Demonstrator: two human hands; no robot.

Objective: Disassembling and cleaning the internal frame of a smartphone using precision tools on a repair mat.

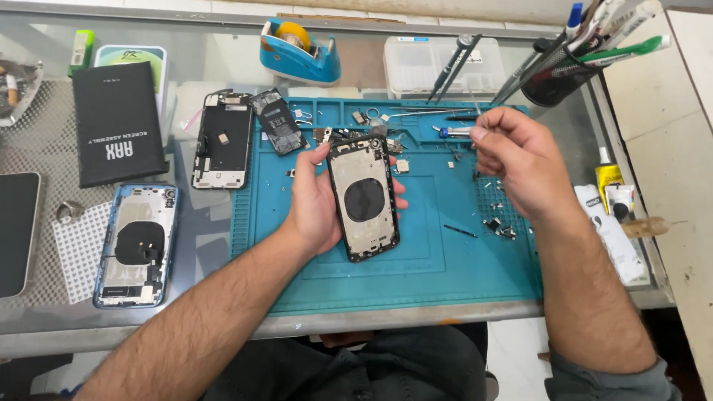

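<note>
black phone housing in left hand, tweezers poised to its upper right

black-framed phone housing [364,197] is held in the left hand [316,204] above the blue silicone work mat [445,252]. the fingers wrap behind the housing, with the thumb on its left edge and fingertips showing past its right edge; the grasp is closed on the frame. the open inner face, with a round dark coil at its centre, faces the camera.

long axis: the housing runs nearly top to bottom in the view, tilted slightly, with its upper end toward the far side of the mat and its lower end toward the person.

the right hand [520,160] is raised above the right part of the mat, apart from the housing. its thumb and fingers are pinched together on a thin metal tool, apparently tweezers [479,119], whose slender end points up and away. whether the tip carries a small part cannot be told.

key relation: the housing lies to the left of and slightly below the right-hand fingers, its upper end being the nearest part to them. small loose parts [497,223] lie on the mat below the right hand.

other items: a blue-framed phone housing [137,245] lies on the glass table [416,315], well to the left, and a second dark frame [223,141] lies at the mat's left edge.
</note>
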